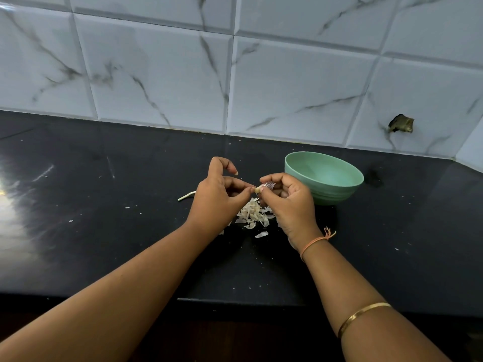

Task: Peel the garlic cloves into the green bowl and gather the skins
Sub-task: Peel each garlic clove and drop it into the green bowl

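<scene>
Head view shows the left hand (214, 197) and right hand (290, 202) pinching one garlic clove (257, 189) over the skins (253, 214), hiding some, beside the green bowl (337, 189).

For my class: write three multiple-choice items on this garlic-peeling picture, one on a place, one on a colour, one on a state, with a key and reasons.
1. Where does the pile of skins lie?
A. in the bowl
B. on the counter below the hands
C. against the wall tiles

2. What colour is the bowl?
A. green
B. red
C. white

3. What is happening to the garlic clove?
A. it lies alone on the counter
B. it rests in the bowl
C. both hands hold it

Key: 1 B, the skins lie on the dark counter; 2 A, its rim and wall are green; 3 C, left hand and right hand pinch it between them.
</scene>
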A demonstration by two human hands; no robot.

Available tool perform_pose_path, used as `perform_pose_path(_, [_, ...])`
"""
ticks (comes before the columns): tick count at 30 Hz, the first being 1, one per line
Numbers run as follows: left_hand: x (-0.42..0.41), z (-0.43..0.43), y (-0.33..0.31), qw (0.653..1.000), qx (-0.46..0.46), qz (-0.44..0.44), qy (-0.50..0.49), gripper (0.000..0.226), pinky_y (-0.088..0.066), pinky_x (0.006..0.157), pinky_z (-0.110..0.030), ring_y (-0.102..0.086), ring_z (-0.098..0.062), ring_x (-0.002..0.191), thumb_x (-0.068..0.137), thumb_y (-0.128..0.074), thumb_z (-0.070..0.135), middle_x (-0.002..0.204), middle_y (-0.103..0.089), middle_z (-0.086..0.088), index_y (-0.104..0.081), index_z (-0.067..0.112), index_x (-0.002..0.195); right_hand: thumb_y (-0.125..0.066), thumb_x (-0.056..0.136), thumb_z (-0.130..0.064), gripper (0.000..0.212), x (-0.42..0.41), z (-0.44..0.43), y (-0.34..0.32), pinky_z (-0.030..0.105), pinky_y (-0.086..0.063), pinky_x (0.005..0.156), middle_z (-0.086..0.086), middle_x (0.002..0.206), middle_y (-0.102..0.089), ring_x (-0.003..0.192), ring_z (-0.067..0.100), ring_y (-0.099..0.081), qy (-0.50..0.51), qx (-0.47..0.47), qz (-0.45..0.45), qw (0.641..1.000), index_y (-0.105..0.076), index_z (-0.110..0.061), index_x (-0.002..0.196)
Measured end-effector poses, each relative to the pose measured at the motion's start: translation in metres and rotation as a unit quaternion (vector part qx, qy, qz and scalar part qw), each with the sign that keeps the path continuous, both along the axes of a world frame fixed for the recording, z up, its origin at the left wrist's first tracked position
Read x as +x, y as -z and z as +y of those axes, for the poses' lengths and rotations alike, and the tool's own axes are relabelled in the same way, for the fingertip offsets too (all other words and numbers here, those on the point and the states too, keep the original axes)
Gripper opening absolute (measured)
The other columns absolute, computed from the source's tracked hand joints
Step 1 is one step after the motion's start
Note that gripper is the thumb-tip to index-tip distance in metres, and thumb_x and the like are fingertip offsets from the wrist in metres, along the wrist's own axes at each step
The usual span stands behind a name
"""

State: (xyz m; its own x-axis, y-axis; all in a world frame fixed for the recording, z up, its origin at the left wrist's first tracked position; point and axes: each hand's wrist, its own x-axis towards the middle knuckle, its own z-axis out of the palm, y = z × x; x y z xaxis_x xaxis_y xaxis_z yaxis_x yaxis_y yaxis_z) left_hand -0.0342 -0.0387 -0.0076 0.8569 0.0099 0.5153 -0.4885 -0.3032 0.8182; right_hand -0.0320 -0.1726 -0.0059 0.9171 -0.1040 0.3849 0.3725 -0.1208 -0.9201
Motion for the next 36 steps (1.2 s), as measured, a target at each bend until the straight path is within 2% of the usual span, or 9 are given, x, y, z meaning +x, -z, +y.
perform_pose_path(7, [0.0009,0.0002,0.0011,0.999,0.031,-0.016,-0.004,0.043,-0.05,0.065,-0.012,-0.066,-0.002,0.068,0.082,-0.072,0.013,0.077,-0.073,0.006,-0.033,0.031,0.086,-0.061,0.081,0.005,0.022,0.0007,-0.0008,0.0003,0.039,-0.054,0.074,0.013,0.078,-0.064,0.072,0.02,-0.061,0.0,0.013,0.004,1.0,-0.064,-0.016,0.08])
perform_pose_path(14, [0.0017,0.0003,0.0024,0.998,0.053,-0.03,-0.009,0.043,-0.05,0.066,-0.014,-0.063,-0.005,0.067,0.082,-0.07,0.009,0.075,-0.07,0.003,-0.032,0.03,0.087,-0.062,0.081,0.005,0.023,0.0012,-0.0021,0.0007,0.035,-0.055,0.072,0.011,0.079,-0.065,0.071,0.017,-0.062,-0.013,0.001,-0.002,1.0,-0.065,-0.017,0.08])
perform_pose_path(18, [0.002,0.0009,0.0021,0.999,0.042,-0.024,-0.011,0.041,-0.045,0.062,-0.01,-0.058,-0.002,0.062,0.081,-0.068,0.006,0.074,-0.069,0.001,-0.032,0.024,0.089,-0.062,0.082,0.005,0.021,0.0011,-0.0029,0.0012,0.032,-0.056,0.073,0.011,0.08,-0.066,0.072,0.014,-0.063,-0.036,0.007,0.001,0.999,-0.066,-0.015,0.081])
perform_pose_path(25, [0.0027,0.0002,0.0014,1.0,0.012,-0.012,-0.008,0.045,-0.045,0.058,-0.01,-0.054,0.002,0.055,0.082,-0.067,0.003,0.074,-0.067,-0.002,-0.029,0.028,0.084,-0.059,0.083,0.009,0.021,0.0012,-0.0019,-0.0002,0.019,-0.054,0.067,0.004,0.077,-0.065,0.067,0.004,-0.063,-0.072,0.017,-0.007,0.997,-0.064,-0.011,0.08])
perform_pose_path(32, [0.0037,-0.0006,0.0012,1.0,-0.016,0.008,0.0,0.04,-0.045,0.058,-0.01,-0.055,0.003,0.056,0.082,-0.066,0.004,0.074,-0.066,0.0,-0.03,0.02,0.089,-0.056,0.084,0.011,0.022,0.0007,-0.0009,-0.001,0.017,-0.054,0.067,0.001,0.077,-0.064,0.068,0.002,-0.062,-0.089,0.021,-0.011,0.996,-0.062,-0.01,0.079])
perform_pose_path(36, [0.0049,0.0004,0.002,0.999,-0.025,0.008,-0.023,0.041,-0.044,0.057,-0.009,-0.055,0.003,0.056,0.083,-0.065,0.004,0.075,-0.065,-0.001,-0.03,0.026,0.085,-0.056,0.084,0.011,0.023,-0.0018,-0.0002,-0.0025,0.016,-0.053,0.066,0.001,0.077,-0.064,0.068,0.001,-0.062,-0.102,0.02,-0.008,0.995,-0.062,-0.01,0.079])
